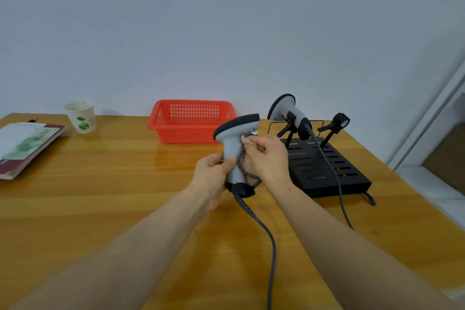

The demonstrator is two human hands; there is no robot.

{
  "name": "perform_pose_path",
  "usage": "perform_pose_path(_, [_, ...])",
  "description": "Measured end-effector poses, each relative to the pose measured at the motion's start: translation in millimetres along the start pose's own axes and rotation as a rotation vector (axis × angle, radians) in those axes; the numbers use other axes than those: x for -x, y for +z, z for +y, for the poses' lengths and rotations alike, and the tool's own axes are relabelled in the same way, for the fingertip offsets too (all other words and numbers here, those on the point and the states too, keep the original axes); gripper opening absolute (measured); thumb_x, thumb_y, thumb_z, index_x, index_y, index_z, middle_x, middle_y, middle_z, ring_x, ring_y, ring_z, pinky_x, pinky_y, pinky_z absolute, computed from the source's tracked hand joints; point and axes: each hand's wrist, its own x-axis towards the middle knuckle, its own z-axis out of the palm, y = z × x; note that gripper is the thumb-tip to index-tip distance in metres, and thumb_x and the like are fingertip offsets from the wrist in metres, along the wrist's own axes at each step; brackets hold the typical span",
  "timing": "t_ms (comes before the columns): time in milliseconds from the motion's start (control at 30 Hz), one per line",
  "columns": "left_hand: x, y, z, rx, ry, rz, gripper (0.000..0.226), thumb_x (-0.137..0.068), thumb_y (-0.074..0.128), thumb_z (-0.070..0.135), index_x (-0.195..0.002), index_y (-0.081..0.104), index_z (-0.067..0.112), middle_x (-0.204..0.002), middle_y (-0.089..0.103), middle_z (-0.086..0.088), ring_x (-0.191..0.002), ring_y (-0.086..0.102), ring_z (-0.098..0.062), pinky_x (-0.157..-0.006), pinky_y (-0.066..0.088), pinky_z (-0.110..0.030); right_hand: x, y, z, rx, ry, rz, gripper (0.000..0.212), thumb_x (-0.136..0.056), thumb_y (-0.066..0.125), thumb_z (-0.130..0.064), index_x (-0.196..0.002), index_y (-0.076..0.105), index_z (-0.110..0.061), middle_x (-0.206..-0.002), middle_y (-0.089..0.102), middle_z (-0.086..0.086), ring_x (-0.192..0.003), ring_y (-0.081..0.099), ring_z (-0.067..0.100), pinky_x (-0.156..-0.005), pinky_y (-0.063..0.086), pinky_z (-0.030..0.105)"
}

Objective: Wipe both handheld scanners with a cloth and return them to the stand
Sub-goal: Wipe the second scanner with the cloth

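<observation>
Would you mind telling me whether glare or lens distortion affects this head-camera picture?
Head view: soft glare streaks the table and mirrors the red basket; wide-angle distortion bows the table's far edge and slants the frame at right; the booklet looks slightly soft.

You face a plain, pale blue-grey wall that fills the upper half of your view, evenly lit with no hard shadows. Below it runs a glossy, honey-coloured wooden table with visible grain, its top catching soft reflections. At your far right stands a white frame, possibly a door or window edge, beside a pale floor.
</observation>
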Motion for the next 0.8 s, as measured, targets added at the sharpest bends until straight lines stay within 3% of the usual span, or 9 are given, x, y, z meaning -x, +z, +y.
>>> perform_pose_path(100, [0.5, -2.9, -1.0, 0.023, -0.006, 0.014, 0.025, -0.095, 0.05, 0.005, -0.118, 0.06, 0.0, -0.093, 0.069, -0.009, -0.077, 0.065, -0.019, -0.066, 0.056, -0.035, -0.5, -1.3, 0.1, 0.038, -0.045, -0.05, 0.02, -0.087, 0.065, -0.026, -0.101, 0.071, -0.013, -0.101, 0.052, -0.007, -0.082, 0.05, 0.0, -0.071, 0.038, 0.001])
perform_pose_path(167, [3.0, -2.5, -0.5, 0.039, -0.02, 0.005, 0.024, -0.095, 0.049, 0.005, -0.115, 0.061, -0.001, -0.091, 0.069, -0.009, -0.074, 0.065, -0.018, -0.062, 0.056, -0.031, -2.7, -2.3, 2.5, -0.073, 0.064, 0.023, 0.021, -0.084, 0.068, -0.03, -0.099, 0.071, -0.016, -0.101, 0.063, -0.003, -0.087, 0.057, 0.004, -0.081, 0.048, 0.015])
perform_pose_path(233, [4.2, -0.4, -0.1, 0.022, -0.017, -0.005, 0.024, -0.095, 0.05, 0.005, -0.116, 0.06, -0.001, -0.095, 0.068, -0.01, -0.078, 0.065, -0.019, -0.067, 0.057, -0.034, -3.5, -2.8, 2.9, -0.163, 0.14, 0.098, 0.021, -0.083, 0.07, -0.026, -0.1, 0.07, -0.015, -0.097, 0.068, 0.0, -0.09, 0.063, 0.012, -0.086, 0.053, 0.032])
perform_pose_path(267, [3.9, 0.3, 0.1, 0.005, -0.009, -0.008, 0.025, -0.094, 0.05, 0.005, -0.117, 0.06, 0.0, -0.097, 0.068, -0.01, -0.08, 0.064, -0.02, -0.071, 0.057, -0.035, -3.0, -2.4, 2.3, -0.162, 0.141, 0.102, 0.018, -0.083, 0.07, -0.023, -0.099, 0.07, -0.014, -0.094, 0.068, -0.001, -0.09, 0.063, 0.013, -0.087, 0.054, 0.034])
perform_pose_path(367, [2.0, -0.3, 0.4, -0.037, 0.008, 0.007, 0.027, -0.094, 0.051, 0.005, -0.12, 0.059, 0.001, -0.104, 0.067, -0.012, -0.085, 0.064, -0.022, -0.082, 0.055, -0.043, 0.6, -3.1, -1.0, -0.126, 0.075, 0.008, 0.013, -0.088, 0.064, -0.016, -0.098, 0.071, -0.014, -0.087, 0.063, -0.006, -0.091, 0.061, 0.013, -0.084, 0.051, 0.028])
perform_pose_path(467, [0.3, -5.5, -0.2, -0.014, 0.003, 0.035, 0.027, -0.094, 0.051, 0.005, -0.119, 0.06, 0.001, -0.099, 0.068, -0.011, -0.083, 0.065, -0.022, -0.081, 0.055, -0.042, 0.8, -5.6, 0.0, -0.011, 0.006, -0.113, 0.015, -0.086, 0.065, -0.017, -0.099, 0.072, -0.013, -0.098, 0.058, -0.003, -0.098, 0.057, 0.015, -0.09, 0.047, 0.029])
perform_pose_path(533, [0.7, -7.1, -0.8, 0.004, -0.005, 0.029, 0.026, -0.094, 0.051, 0.005, -0.118, 0.06, 0.0, -0.096, 0.069, -0.01, -0.08, 0.065, -0.021, -0.077, 0.056, -0.04, 0.2, -7.9, 1.1, -0.012, 0.038, -0.079, 0.015, -0.086, 0.066, -0.018, -0.098, 0.072, -0.012, -0.096, 0.06, -0.005, -0.097, 0.057, 0.014, -0.089, 0.049, 0.03])
perform_pose_path(667, [2.3, -2.3, -3.4, -0.043, 0.005, 0.014, 0.028, -0.094, 0.052, 0.006, -0.12, 0.059, 0.0, -0.105, 0.068, -0.014, -0.088, 0.065, -0.025, -0.085, 0.055, -0.046, -1.9, -2.8, -1.6, -0.215, 0.178, 0.063, 0.011, -0.086, 0.066, -0.017, -0.091, 0.072, -0.01, -0.078, 0.063, -0.009, -0.087, 0.063, 0.016, -0.082, 0.053, 0.031])
perform_pose_path(800, [0.6, -8.0, -4.5, -0.069, 0.016, 0.053, 0.029, -0.094, 0.052, 0.005, -0.122, 0.059, 0.003, -0.108, 0.067, -0.012, -0.088, 0.064, -0.023, -0.085, 0.054, -0.044, 1.9, -0.4, 4.2, -0.006, 0.015, -0.063, 0.015, -0.084, 0.068, -0.019, -0.095, 0.073, -0.01, -0.098, 0.059, -0.001, -0.096, 0.057, 0.014, -0.088, 0.048, 0.03])
